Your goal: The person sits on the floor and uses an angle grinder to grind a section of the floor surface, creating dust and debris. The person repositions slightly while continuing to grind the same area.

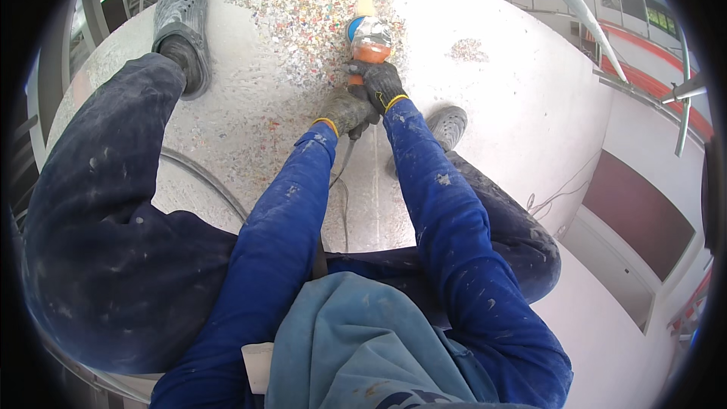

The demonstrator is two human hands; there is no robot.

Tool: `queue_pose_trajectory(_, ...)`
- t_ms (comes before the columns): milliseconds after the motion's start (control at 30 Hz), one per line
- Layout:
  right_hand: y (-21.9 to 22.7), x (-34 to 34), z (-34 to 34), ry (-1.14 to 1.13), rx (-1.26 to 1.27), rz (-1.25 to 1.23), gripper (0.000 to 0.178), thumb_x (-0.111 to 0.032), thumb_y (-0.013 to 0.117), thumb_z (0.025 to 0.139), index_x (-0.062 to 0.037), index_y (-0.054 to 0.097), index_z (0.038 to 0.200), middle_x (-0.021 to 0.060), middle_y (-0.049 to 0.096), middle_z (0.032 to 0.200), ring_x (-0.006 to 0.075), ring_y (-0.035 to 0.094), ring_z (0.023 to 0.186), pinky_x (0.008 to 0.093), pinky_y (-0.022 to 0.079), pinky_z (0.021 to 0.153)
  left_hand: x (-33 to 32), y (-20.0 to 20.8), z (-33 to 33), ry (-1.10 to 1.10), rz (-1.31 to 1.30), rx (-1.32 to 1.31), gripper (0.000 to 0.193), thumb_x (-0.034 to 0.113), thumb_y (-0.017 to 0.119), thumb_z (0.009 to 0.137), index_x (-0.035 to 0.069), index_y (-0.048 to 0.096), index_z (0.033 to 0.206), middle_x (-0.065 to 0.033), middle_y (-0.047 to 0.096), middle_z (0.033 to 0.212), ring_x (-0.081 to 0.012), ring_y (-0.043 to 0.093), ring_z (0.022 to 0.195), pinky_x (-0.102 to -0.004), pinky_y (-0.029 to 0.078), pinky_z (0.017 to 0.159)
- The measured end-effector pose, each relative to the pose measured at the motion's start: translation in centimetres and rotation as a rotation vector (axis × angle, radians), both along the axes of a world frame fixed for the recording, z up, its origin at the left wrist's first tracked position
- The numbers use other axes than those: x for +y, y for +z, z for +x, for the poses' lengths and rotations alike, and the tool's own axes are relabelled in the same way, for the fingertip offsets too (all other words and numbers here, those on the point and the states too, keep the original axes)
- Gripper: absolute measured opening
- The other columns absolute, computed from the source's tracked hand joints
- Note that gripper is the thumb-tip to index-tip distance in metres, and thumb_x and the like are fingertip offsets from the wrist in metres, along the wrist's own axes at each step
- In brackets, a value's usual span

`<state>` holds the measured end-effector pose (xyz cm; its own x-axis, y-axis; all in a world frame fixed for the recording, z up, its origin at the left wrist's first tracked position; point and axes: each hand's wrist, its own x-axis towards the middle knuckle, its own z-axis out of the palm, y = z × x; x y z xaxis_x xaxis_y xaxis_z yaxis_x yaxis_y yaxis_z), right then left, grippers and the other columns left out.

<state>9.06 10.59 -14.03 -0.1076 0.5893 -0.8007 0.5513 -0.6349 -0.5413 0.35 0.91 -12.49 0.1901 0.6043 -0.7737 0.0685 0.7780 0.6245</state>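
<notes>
Both my hands wear dusty work gloves and are closed on one orange angle grinder [370, 53], its head coated in white dust and a bit of blue showing at its edge. Toward the near end of the tool body, my left hand [347, 110] wraps round it. My right hand [385, 85] grips it just ahead, close behind the head. The grinder lies low against a pale surface [492, 121], at a speckled, multicoloured patch [303, 23]. A thin cord [344, 174] trails from the tool back between my arms.
My outstretched left leg ends in a grey clog [182, 30]; another clog [447, 127] is right of my hands. A dark hose [201, 170] curves beside my left thigh. Loose wire [549, 201] lies at right. Metal scaffold poles [579, 7] rise at the far right.
</notes>
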Motion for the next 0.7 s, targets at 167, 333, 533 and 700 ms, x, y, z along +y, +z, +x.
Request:
queue_pose_trajectory(167, 0.0, -0.8, 1.2, -0.073, 0.047, 0.048, 0.05, -0.021, 0.09, 0.076, 0.0018, 0.068, 0.115, 0.0128, 0.073, 0.102, 0.0255, 0.072, 0.083, 0.0396, 0.06, 0.072, -0.2, 0.2, 0.6, -0.025, 0.018, -0.023, 0.015, 0.014, 0.078, 0.081, 0.001, 0.073, 0.084, -0.0101, 0.07, 0.064, -0.022, 0.065, 0.047, -0.0366, 0.052, 0.045)
queue_pose_trajectory(333, 0.0, -1.1, 2.4, -0.067, 0.017, 0.095, 0.052, -0.024, 0.092, 0.071, 0.0037, 0.072, 0.11, 0.0141, 0.075, 0.095, 0.026, 0.072, 0.079, 0.0391, 0.059, 0.071, -0.9, -0.3, 2.5, 0.119, -0.024, -0.1, 0.016, 0.017, 0.078, 0.082, 0.003, 0.072, 0.08, -0.0093, 0.069, 0.063, -0.0217, 0.065, 0.046, -0.0361, 0.052, 0.045)
queue_pose_trajectory(533, -0.4, -0.8, 2.1, -0.008, 0.0, 0.056, 0.05, -0.021, 0.088, 0.078, 0.0038, 0.067, 0.117, 0.0133, 0.072, 0.101, 0.0252, 0.072, 0.083, 0.0378, 0.06, 0.073, -0.8, -1.2, 2.5, 0.067, 0.018, -0.025, 0.016, 0.016, 0.078, 0.081, 0.002, 0.071, 0.077, -0.0095, 0.068, 0.061, -0.0215, 0.064, 0.045, -0.0366, 0.051, 0.043)
queue_pose_trajectory(700, -0.7, -1.0, 2.6, 0.012, -0.025, 0.092, 0.052, -0.022, 0.089, 0.077, 0.0035, 0.066, 0.116, 0.0133, 0.072, 0.1, 0.0251, 0.072, 0.081, 0.0381, 0.061, 0.071, -1.0, -1.0, 3.0, 0.126, -0.026, -0.047, 0.014, 0.014, 0.078, 0.081, 0.002, 0.071, 0.077, -0.0104, 0.068, 0.061, -0.022, 0.064, 0.045, -0.0377, 0.051, 0.043)
